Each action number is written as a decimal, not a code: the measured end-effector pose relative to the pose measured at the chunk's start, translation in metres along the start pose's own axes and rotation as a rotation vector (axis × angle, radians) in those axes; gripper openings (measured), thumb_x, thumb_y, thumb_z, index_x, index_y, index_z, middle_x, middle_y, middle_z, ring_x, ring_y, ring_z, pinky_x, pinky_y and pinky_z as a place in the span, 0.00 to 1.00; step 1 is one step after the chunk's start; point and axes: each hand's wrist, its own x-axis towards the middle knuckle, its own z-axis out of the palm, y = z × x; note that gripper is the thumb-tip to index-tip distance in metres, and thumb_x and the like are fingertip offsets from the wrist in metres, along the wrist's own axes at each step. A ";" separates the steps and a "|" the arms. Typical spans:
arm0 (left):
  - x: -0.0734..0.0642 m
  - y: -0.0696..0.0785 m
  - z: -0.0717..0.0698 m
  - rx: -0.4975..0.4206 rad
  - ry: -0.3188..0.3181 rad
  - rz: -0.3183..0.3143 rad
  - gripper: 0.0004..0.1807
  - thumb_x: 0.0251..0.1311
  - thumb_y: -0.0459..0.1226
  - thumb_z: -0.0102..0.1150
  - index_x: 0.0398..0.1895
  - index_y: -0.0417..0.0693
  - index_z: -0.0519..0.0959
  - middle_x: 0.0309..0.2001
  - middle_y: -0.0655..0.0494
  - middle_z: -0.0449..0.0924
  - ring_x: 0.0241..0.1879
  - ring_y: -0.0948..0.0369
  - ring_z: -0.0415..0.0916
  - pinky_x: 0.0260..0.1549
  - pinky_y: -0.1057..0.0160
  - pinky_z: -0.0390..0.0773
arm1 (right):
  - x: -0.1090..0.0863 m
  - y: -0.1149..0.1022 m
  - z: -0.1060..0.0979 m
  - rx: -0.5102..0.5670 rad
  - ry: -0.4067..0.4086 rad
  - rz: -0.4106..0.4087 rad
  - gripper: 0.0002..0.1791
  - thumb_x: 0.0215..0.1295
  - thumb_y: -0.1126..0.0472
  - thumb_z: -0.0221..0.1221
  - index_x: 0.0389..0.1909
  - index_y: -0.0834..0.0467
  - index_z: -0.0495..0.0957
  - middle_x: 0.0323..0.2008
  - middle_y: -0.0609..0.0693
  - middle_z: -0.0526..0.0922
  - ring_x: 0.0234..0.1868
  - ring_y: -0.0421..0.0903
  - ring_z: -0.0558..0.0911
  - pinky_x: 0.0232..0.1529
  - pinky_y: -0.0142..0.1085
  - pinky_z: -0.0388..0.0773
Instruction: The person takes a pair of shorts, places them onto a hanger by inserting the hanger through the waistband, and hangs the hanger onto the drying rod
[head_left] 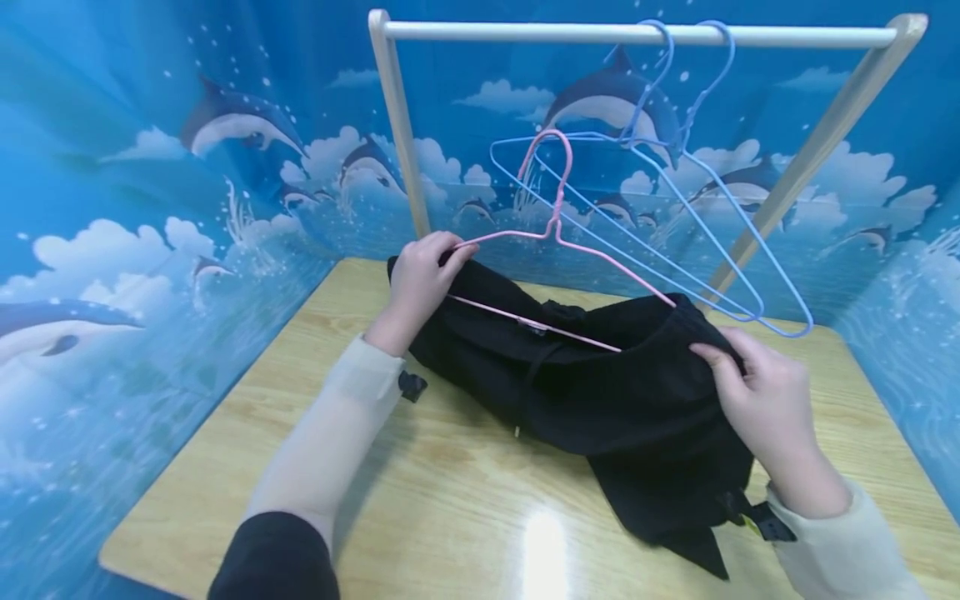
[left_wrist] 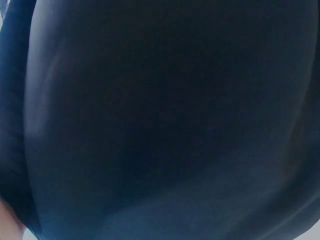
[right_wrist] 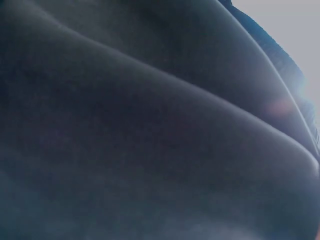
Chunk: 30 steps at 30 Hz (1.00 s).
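Observation:
A pair of black drawstring pants (head_left: 555,392) hangs between the two hands, just above the table, with its waist opening facing up. Inside that opening sits a pink hanger (head_left: 600,252); its hook points upward and its lower bar crosses the waist. The left hand (head_left: 422,279) pinches the waistband together with the hanger's left end. At the other side, the right hand (head_left: 765,392) grips the waistband near the hanger's right end, which the cloth hides. Dark cloth (left_wrist: 165,120) fills the left wrist view, and folded black fabric (right_wrist: 150,130) covers most of the right wrist view.
Behind the pants stands a rack with a white rail (head_left: 525,32) and wooden posts. Two blue hangers (head_left: 697,208) hang from it, close behind the pink one. The wooden table (head_left: 420,517) reaches toward the front; a dolphin-print backdrop (head_left: 247,167) surrounds it.

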 end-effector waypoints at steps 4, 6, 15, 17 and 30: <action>0.002 0.000 -0.002 -0.008 -0.005 -0.006 0.15 0.64 0.46 0.59 0.38 0.43 0.82 0.34 0.49 0.83 0.33 0.52 0.75 0.39 0.56 0.77 | 0.003 -0.002 -0.001 -0.006 0.006 0.006 0.10 0.62 0.62 0.65 0.32 0.68 0.83 0.21 0.61 0.82 0.14 0.32 0.59 0.16 0.26 0.52; 0.004 0.000 -0.003 -0.017 0.002 0.007 0.14 0.64 0.45 0.59 0.38 0.42 0.82 0.34 0.48 0.83 0.32 0.52 0.75 0.39 0.55 0.78 | 0.004 -0.002 -0.002 -0.007 0.014 0.006 0.17 0.65 0.55 0.62 0.32 0.68 0.83 0.21 0.61 0.82 0.15 0.32 0.60 0.16 0.27 0.53; 0.009 0.001 -0.006 -0.054 0.044 0.046 0.13 0.68 0.41 0.56 0.47 0.41 0.81 0.45 0.46 0.83 0.47 0.52 0.78 0.55 0.53 0.76 | 0.014 -0.006 -0.002 0.001 0.065 0.000 0.25 0.68 0.47 0.58 0.33 0.68 0.83 0.24 0.63 0.83 0.15 0.37 0.62 0.16 0.27 0.52; 0.009 0.001 -0.007 -0.075 0.065 0.042 0.15 0.69 0.41 0.55 0.51 0.41 0.79 0.50 0.46 0.81 0.53 0.52 0.76 0.60 0.52 0.71 | 0.017 -0.008 -0.003 -0.003 0.063 0.003 0.21 0.67 0.51 0.60 0.32 0.68 0.83 0.24 0.64 0.82 0.14 0.36 0.60 0.15 0.26 0.49; 0.013 -0.003 -0.012 -0.081 0.089 0.015 0.28 0.74 0.42 0.45 0.72 0.42 0.60 0.73 0.44 0.58 0.72 0.50 0.55 0.73 0.55 0.53 | 0.043 -0.019 -0.014 -0.007 0.123 0.081 0.07 0.55 0.72 0.67 0.35 0.71 0.83 0.23 0.67 0.81 0.16 0.23 0.57 0.20 0.18 0.50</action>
